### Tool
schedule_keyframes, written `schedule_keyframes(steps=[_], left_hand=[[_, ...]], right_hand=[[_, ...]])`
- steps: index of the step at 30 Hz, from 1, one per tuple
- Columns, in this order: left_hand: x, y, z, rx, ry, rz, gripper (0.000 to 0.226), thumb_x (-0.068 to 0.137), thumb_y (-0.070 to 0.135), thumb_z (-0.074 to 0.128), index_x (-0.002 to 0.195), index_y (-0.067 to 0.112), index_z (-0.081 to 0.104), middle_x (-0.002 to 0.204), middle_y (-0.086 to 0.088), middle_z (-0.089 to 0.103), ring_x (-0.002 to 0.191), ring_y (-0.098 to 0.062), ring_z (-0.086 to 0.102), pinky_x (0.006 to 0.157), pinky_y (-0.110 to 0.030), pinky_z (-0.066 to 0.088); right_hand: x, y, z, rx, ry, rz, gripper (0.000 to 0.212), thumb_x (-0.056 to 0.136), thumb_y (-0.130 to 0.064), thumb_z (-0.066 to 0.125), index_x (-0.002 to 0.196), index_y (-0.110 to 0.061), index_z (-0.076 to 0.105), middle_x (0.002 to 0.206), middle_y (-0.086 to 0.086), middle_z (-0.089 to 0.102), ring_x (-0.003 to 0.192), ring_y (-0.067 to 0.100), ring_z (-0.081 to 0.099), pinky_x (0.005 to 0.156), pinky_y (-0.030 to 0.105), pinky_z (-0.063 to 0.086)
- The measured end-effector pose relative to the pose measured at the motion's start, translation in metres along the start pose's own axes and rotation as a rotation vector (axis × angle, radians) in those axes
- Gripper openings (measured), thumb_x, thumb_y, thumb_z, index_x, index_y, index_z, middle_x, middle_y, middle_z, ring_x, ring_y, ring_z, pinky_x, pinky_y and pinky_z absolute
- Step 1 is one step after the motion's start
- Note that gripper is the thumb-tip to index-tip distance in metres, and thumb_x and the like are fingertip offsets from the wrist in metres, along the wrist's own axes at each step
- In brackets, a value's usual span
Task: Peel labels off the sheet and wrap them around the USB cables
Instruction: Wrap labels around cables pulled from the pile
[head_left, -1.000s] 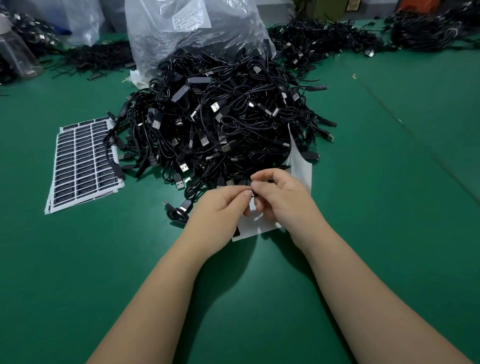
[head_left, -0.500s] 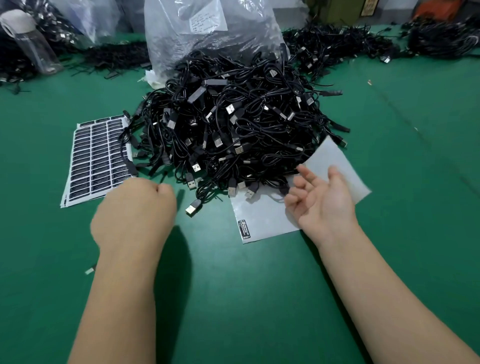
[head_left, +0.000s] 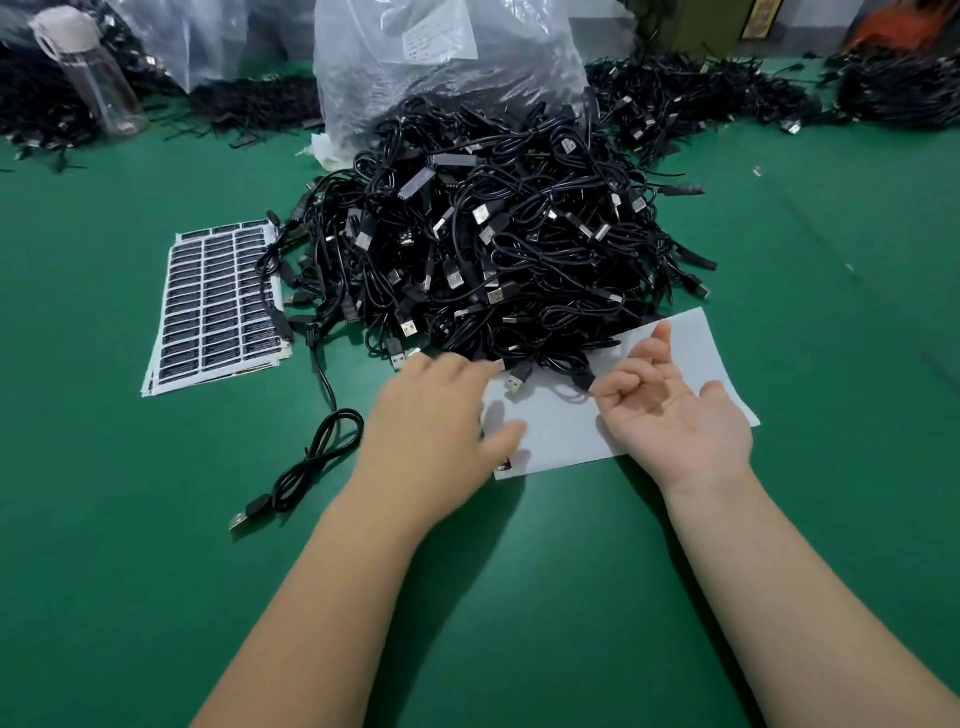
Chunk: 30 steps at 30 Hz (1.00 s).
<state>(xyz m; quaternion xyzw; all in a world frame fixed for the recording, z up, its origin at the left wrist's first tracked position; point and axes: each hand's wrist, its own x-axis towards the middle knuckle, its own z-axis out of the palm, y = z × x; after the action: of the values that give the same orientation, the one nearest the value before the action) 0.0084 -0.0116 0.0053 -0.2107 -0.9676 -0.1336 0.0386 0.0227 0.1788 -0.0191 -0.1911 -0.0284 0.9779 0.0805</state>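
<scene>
Cables (head_left: 498, 260) heaped at centre await labels; near sheet (head_left: 561, 426) almost stripped. Left hand (head_left: 436, 421) flat, right hand (head_left: 675, 421) loosely curled, both grasping nothing.

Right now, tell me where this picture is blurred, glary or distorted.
Head view: the left hand is motion-blurred; the right hand is sharper; glare streaks the plastic bag; wide-angle distortion bends the green table edges; both arms cast soft shadows.
</scene>
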Motion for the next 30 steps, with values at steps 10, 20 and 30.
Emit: schedule_keyframes(steps=[10, 20, 30], left_hand=[[0.002, -0.011, 0.011, 0.007, -0.117, -0.014, 0.065, 0.078, 0.068, 0.054, 0.133, 0.034, 0.045, 0.131, 0.007, 0.042, 0.118, -0.016, 0.036, 0.095, -0.031, 0.032], [0.004, -0.026, 0.003, 0.086, 0.055, -0.331, 0.032, 0.093, 0.026, 0.051, 0.123, 0.014, 0.047, 0.113, -0.007, 0.059, 0.104, -0.029, 0.053, 0.075, -0.036, 0.037], [0.008, -0.028, 0.008, -0.085, 0.104, -0.347, 0.027, 0.097, 0.031, 0.045, 0.117, 0.019, 0.06, 0.116, -0.008, 0.054, 0.106, -0.028, 0.047, 0.082, -0.036, 0.037]], right_hand=[[-0.003, -0.013, 0.012, -0.835, 0.299, -0.56, 0.01, 0.091, -0.017, 0.048, 0.093, -0.02, 0.057, 0.079, -0.003, 0.057, 0.065, 0.01, 0.051, 0.058, 0.022, 0.044], [-0.004, 0.01, -0.004, -2.035, 0.21, -0.71, 0.024, 0.087, -0.019, 0.053, 0.107, -0.02, 0.067, 0.1, -0.001, 0.063, 0.088, 0.015, 0.055, 0.075, 0.027, 0.04], [-0.003, 0.016, -0.003, -2.024, 0.262, -0.737, 0.013, 0.09, -0.025, 0.05, 0.098, -0.025, 0.06, 0.096, -0.008, 0.058, 0.083, 0.011, 0.05, 0.068, 0.028, 0.034]])
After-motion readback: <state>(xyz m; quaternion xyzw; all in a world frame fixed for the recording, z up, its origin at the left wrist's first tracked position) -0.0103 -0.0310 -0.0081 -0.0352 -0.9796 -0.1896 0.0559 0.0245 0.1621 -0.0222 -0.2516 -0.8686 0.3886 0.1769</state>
